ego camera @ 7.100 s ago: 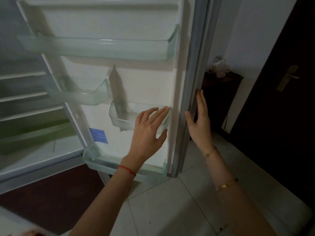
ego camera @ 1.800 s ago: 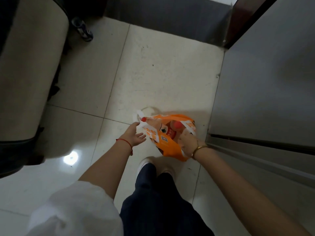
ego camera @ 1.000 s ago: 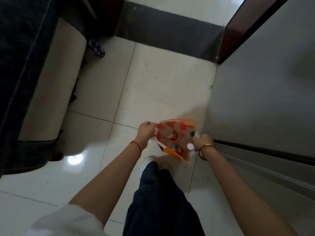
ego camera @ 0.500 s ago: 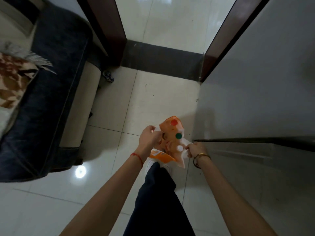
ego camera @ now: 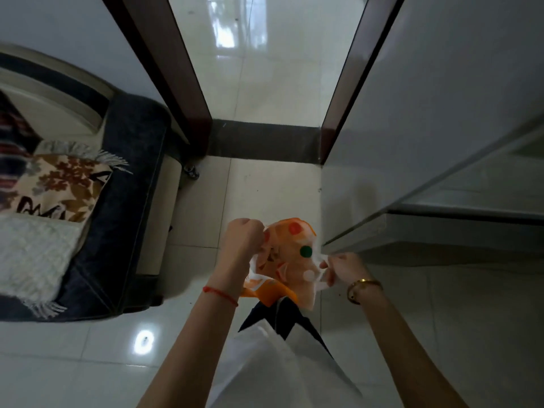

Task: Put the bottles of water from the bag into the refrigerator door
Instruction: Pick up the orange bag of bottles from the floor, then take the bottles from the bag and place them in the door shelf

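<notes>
Left hand (ego camera: 242,241) is clenched on one handle of the orange bag (ego camera: 282,270), right hand (ego camera: 343,267) pinches the other — the bag hangs between them just above the floor, near the refrigerator (ego camera: 441,142) at right. Bottle caps (ego camera: 305,251) show in its mouth. Best to keep both handles level and carry it low — a tilt could spill bottles.

Bottles (ego camera: 305,251) mostly hidden inside bag (ego camera: 276,290); only caps showing.

Dim, soft-focus wide-angle view (edges bowed), glare on floor (ego camera: 143,342)
</notes>
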The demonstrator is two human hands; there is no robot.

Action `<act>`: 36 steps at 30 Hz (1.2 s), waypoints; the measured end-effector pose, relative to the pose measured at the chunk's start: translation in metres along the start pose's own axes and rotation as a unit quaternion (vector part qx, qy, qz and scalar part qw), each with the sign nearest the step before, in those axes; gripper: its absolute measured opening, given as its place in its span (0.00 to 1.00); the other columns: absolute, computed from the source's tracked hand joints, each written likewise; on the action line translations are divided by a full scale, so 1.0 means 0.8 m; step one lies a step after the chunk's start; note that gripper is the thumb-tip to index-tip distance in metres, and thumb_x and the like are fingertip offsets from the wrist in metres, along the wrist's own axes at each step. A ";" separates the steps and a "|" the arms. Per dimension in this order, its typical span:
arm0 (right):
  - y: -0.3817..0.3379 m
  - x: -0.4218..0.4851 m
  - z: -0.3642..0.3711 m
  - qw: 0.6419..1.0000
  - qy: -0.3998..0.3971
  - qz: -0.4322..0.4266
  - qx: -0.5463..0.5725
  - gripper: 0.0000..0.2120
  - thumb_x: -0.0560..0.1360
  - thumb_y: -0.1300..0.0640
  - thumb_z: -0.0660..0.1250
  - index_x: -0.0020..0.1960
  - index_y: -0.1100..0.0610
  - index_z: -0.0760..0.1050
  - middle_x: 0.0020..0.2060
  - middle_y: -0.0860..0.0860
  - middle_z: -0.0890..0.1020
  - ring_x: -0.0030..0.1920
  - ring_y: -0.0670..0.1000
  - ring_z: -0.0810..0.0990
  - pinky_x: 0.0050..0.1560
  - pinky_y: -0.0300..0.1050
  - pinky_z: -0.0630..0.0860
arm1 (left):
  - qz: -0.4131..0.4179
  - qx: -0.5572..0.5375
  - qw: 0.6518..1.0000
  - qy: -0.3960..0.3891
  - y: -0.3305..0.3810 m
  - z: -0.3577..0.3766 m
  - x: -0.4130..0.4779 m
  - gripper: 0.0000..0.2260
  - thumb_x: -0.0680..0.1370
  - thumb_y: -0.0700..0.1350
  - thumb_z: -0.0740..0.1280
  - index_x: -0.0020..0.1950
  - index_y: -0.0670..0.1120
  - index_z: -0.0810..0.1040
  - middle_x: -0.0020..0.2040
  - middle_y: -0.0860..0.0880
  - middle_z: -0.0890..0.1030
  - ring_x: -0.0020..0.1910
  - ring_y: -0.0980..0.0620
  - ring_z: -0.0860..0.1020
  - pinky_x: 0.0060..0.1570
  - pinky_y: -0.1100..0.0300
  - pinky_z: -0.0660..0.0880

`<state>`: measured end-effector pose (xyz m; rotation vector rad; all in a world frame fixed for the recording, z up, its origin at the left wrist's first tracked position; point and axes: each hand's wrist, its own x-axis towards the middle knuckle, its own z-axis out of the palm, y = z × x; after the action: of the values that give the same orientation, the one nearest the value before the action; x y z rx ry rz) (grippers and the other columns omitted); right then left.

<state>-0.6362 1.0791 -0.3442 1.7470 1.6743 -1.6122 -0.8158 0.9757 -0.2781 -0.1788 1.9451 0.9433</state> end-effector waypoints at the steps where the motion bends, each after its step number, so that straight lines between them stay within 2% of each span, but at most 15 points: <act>1: 0.004 -0.012 -0.006 1.000 0.007 -0.001 0.009 0.13 0.76 0.64 0.57 0.39 0.64 0.78 0.21 0.53 0.77 0.30 0.54 0.77 0.34 0.41 0.72 | 0.020 -0.004 1.000 -0.010 0.004 -0.002 -0.018 0.13 0.75 0.33 0.59 0.31 0.43 0.67 0.29 0.46 0.68 0.24 0.52 0.69 0.31 0.58 0.69; 5: 0.028 -0.046 -0.022 0.999 0.033 -0.002 0.013 0.15 0.74 0.61 0.58 0.35 0.60 0.80 0.22 0.53 0.79 0.30 0.50 0.78 0.44 0.45 0.75 | 0.069 -0.012 0.996 -0.057 0.019 -0.001 -0.080 0.12 0.77 0.35 0.59 0.35 0.45 0.70 0.34 0.48 0.73 0.31 0.53 0.72 0.32 0.61 0.72; 8: 0.047 -0.066 -0.030 0.999 0.050 -0.007 0.014 0.16 0.75 0.59 0.59 0.33 0.58 0.79 0.25 0.54 0.80 0.25 0.43 0.78 0.39 0.39 0.76 | 0.085 0.010 0.993 -0.078 0.027 0.001 -0.119 0.11 0.78 0.35 0.59 0.36 0.44 0.70 0.33 0.49 0.72 0.30 0.53 0.71 0.30 0.62 0.70; 11: 0.069 -0.086 -0.036 0.997 0.066 -0.025 0.029 0.16 0.76 0.57 0.60 0.33 0.57 0.80 0.27 0.53 0.82 0.32 0.50 0.80 0.45 0.45 0.78 | 0.107 0.041 0.988 -0.106 0.031 0.007 -0.151 0.07 0.78 0.33 0.58 0.44 0.40 0.72 0.33 0.48 0.69 0.29 0.53 0.69 0.30 0.62 0.69; 15: 0.094 -0.118 -0.046 0.990 0.134 -0.033 -0.005 0.17 0.79 0.54 0.60 0.35 0.59 0.78 0.34 0.54 0.80 0.37 0.52 0.75 0.38 0.42 0.69 | 0.126 0.076 0.977 -0.155 0.032 0.026 -0.184 0.08 0.77 0.32 0.56 0.43 0.39 0.73 0.32 0.46 0.66 0.28 0.51 0.66 0.44 0.51 0.74; 17: 0.110 -0.133 -0.051 0.987 0.160 -0.020 -0.003 0.19 0.79 0.52 0.60 0.33 0.58 0.78 0.35 0.55 0.83 0.37 0.52 0.77 0.37 0.40 0.69 | 0.129 0.090 0.973 -0.167 0.030 0.037 -0.201 0.07 0.77 0.34 0.57 0.47 0.38 0.74 0.31 0.46 0.67 0.28 0.51 0.67 0.50 0.47 0.77; 18: 0.117 -0.140 -0.054 0.985 0.172 -0.011 0.004 0.19 0.79 0.52 0.59 0.35 0.59 0.79 0.36 0.56 0.84 0.36 0.51 0.77 0.36 0.40 0.68 | 0.133 0.094 0.971 -0.173 0.031 0.041 -0.207 0.07 0.78 0.34 0.57 0.49 0.38 0.75 0.30 0.46 0.68 0.28 0.51 0.67 0.50 0.48 0.77; 21: 0.139 -0.161 -0.061 0.976 0.219 0.018 0.011 0.16 0.79 0.54 0.59 0.42 0.63 0.80 0.38 0.57 0.82 0.36 0.52 0.76 0.34 0.41 0.65 | 0.149 0.100 0.963 -0.199 0.033 0.054 -0.223 0.12 0.79 0.34 0.56 0.56 0.33 0.75 0.24 0.48 0.69 0.20 0.55 0.68 0.35 0.57 0.73; 24: 0.163 -0.175 -0.062 0.949 0.314 0.009 0.018 0.10 0.77 0.58 0.63 0.50 0.64 0.78 0.48 0.60 0.82 0.51 0.60 0.79 0.48 0.45 0.72 | 0.151 0.114 0.954 -0.230 0.029 0.071 -0.240 0.14 0.79 0.34 0.56 0.62 0.31 0.74 0.26 0.47 0.67 0.12 0.59 0.64 0.32 0.60 0.70; 26: 0.173 -0.183 -0.055 0.917 0.393 -0.019 0.058 0.09 0.77 0.60 0.64 0.51 0.64 0.78 0.48 0.60 0.83 0.49 0.58 0.80 0.47 0.45 0.74 | 0.153 0.127 0.947 -0.252 0.026 0.083 -0.251 0.12 0.79 0.34 0.56 0.57 0.33 0.76 0.23 0.49 0.67 0.11 0.60 0.64 0.33 0.59 0.70; 28: 0.175 -0.191 -0.048 0.896 0.428 -0.050 0.105 0.06 0.76 0.60 0.65 0.49 0.62 0.78 0.44 0.57 0.83 0.44 0.53 0.80 0.42 0.39 0.72 | 0.151 0.150 0.937 -0.275 0.025 0.096 -0.260 0.09 0.79 0.34 0.56 0.52 0.35 0.76 0.17 0.52 0.67 0.11 0.60 0.63 0.31 0.60 0.69; 30: 0.180 -0.188 -0.041 0.909 0.395 -0.056 0.124 0.06 0.76 0.58 0.67 0.49 0.61 0.78 0.43 0.54 0.83 0.43 0.49 0.78 0.38 0.31 0.69 | 0.133 0.174 0.931 -0.292 0.025 0.110 -0.271 0.09 0.79 0.35 0.56 0.53 0.35 0.75 0.14 0.53 0.66 0.11 0.60 0.62 0.23 0.64 0.68; 32: 0.186 -0.179 -0.037 0.934 0.336 -0.031 0.118 0.09 0.77 0.54 0.66 0.51 0.60 0.79 0.46 0.55 0.84 0.44 0.49 0.79 0.37 0.31 0.68 | 0.122 0.183 0.927 -0.304 0.023 0.124 -0.283 0.07 0.80 0.34 0.56 0.47 0.36 0.73 0.14 0.54 0.66 0.11 0.60 0.62 0.18 0.67 0.66; 34: 0.190 -0.175 -0.037 0.957 0.277 0.006 0.084 0.13 0.78 0.51 0.63 0.55 0.59 0.78 0.52 0.56 0.83 0.52 0.54 0.81 0.43 0.36 0.70 | 0.123 0.188 0.923 -0.313 0.017 0.138 -0.298 0.11 0.79 0.34 0.56 0.37 0.40 0.69 0.18 0.52 0.66 0.11 0.59 0.61 0.22 0.65 0.66; 36: 0.196 -0.175 -0.040 0.975 0.213 0.036 0.052 0.17 0.79 0.51 0.61 0.63 0.59 0.75 0.60 0.56 0.79 0.62 0.56 0.77 0.54 0.41 0.71 | 0.127 0.170 0.923 -0.321 0.010 0.153 -0.314 0.13 0.79 0.32 0.55 0.34 0.40 0.67 0.23 0.48 0.66 0.11 0.59 0.60 0.28 0.61 0.64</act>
<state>-0.4556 0.9763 -0.2986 2.3085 1.6939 -1.3840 -0.5971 1.0029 -0.1066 0.5372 1.4914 0.6875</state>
